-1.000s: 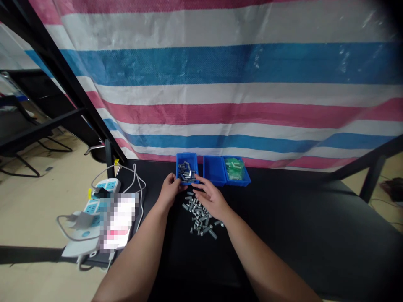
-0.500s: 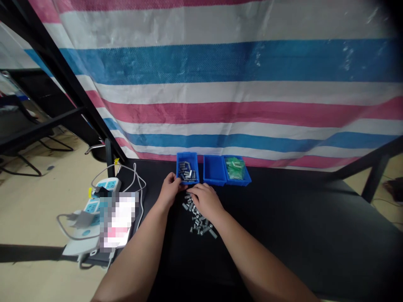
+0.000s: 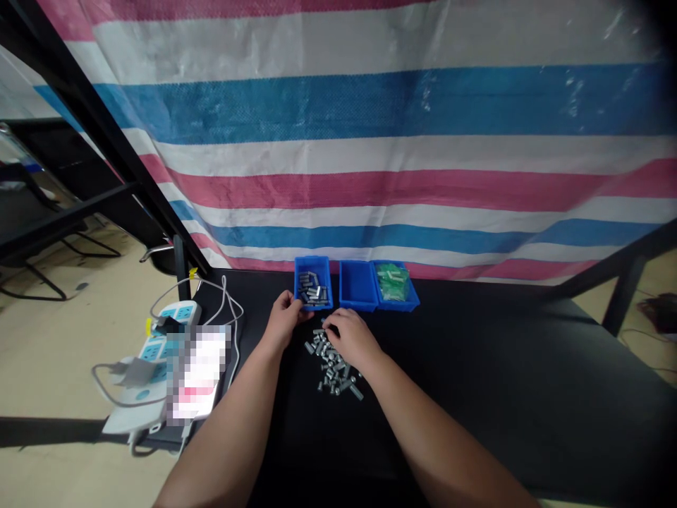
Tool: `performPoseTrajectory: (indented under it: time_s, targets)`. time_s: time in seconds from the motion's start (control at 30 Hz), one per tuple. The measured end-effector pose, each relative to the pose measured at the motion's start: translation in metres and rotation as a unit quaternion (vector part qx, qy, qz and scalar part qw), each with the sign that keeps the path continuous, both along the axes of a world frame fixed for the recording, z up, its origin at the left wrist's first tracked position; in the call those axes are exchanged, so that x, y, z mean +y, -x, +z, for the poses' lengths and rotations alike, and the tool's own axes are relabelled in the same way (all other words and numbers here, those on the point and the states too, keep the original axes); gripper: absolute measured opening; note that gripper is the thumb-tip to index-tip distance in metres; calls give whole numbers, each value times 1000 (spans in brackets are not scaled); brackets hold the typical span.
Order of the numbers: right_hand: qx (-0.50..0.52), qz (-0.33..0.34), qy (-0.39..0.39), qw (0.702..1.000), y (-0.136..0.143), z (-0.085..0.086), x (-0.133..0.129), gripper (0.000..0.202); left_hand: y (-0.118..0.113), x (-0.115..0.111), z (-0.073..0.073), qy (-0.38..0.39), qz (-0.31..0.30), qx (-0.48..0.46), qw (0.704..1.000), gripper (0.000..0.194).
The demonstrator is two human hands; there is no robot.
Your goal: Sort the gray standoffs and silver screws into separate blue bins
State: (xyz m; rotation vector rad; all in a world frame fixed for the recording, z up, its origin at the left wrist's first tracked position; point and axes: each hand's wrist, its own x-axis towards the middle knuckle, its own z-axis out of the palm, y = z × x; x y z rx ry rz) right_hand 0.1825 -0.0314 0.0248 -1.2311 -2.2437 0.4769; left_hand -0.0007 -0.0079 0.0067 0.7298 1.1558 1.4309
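My left hand is closed at the front left corner of a blue plastic bin, thumb and fingers against its edge. Inside that bin lie several short metal cylinders. Just in front of it, a loose heap of metal screws and cylindrical pins is spread on the black table. Over the far end of the heap is my right hand, its fingers curled together at the tips. Whatever is between those fingertips is too small to make out.
Right of the first bin stand a second blue bin, with nothing visible in it, and a third holding a green plastic bag. A white power strip, cables and a blurred phone lie at left. A striped sheet hangs behind.
My right hand has drawn slightly away from the first bin's front edge, to the right, with its fingers more curled. My left hand keeps its place at the bin's corner.
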Motion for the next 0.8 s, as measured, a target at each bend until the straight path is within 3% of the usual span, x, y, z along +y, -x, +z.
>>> performPoseTrajectory:
  time_s: [0.1, 0.2, 0.3, 0.4, 0.43, 0.53, 0.6, 0.7, 0.8]
  targets:
    - [75, -3, 9, 997, -6, 7, -3, 15, 0, 1, -1, 1, 0, 0, 1000, 35]
    - [146, 43, 68, 986, -16, 12, -6, 6, 0, 0, -1, 5, 0, 0, 1000, 36]
    - [150, 107, 157, 970, -23, 11, -7, 9, 0, 0, 0, 6, -2, 3, 1000, 35]
    - [223, 108, 183, 951, -21, 6, -6, 11, 0, -1, 0, 2, -2, 7, 1000, 34]
    - [272, 91, 174, 942, -19, 4, -5, 13, 1, 0, 0, 1, -1, 7, 1000, 34]
    - [353, 42, 140, 924, -15, 4, -3, 47, 1, 0, 0, 1, -4, 3, 1000, 36]
    - [299, 35, 115, 947, -15, 7, -2, 51, 1, 0, 0, 0, -6, 2, 1000, 36]
    - [163, 47, 49, 984, -17, 10, -4, 24, 0, 0, 1, 5, -5, 5, 1000, 35]
    - [68, 56, 1, 996, -15, 9, -5, 22, 0, -2, 2, 6, -5, 7, 1000, 35]
